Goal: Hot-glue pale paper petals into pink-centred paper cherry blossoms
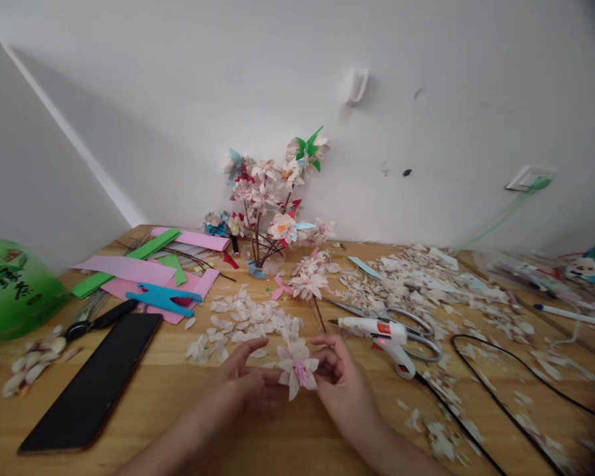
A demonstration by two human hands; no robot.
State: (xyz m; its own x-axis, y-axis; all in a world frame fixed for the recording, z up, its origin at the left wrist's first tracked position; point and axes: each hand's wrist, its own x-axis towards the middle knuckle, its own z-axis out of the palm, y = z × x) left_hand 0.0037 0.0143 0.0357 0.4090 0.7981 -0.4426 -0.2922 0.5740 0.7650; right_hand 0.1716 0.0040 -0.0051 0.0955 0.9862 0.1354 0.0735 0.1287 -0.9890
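A white flower with a pink centre [300,371] is held low over the wooden table, between both hands. My right hand [344,383] has its fingers curled round the flower's right side. At its left edge, my left hand [245,380] has thumb and fingers spread apart, slightly blurred; its fingertips come near or touch the petals. Loose white petals [248,311] lie just beyond the hands. A white glue gun [377,329] rests right of my right hand, over grey scissors [429,347]. Another pale flower [308,281] on a brown stem lies behind.
A jar of flower branches [256,268] stands by the wall. Coloured paper [129,270], a black phone [92,387] and a green bottle [17,291] are on the left. A petal heap [401,284] and black cable [496,390] lie on the right.
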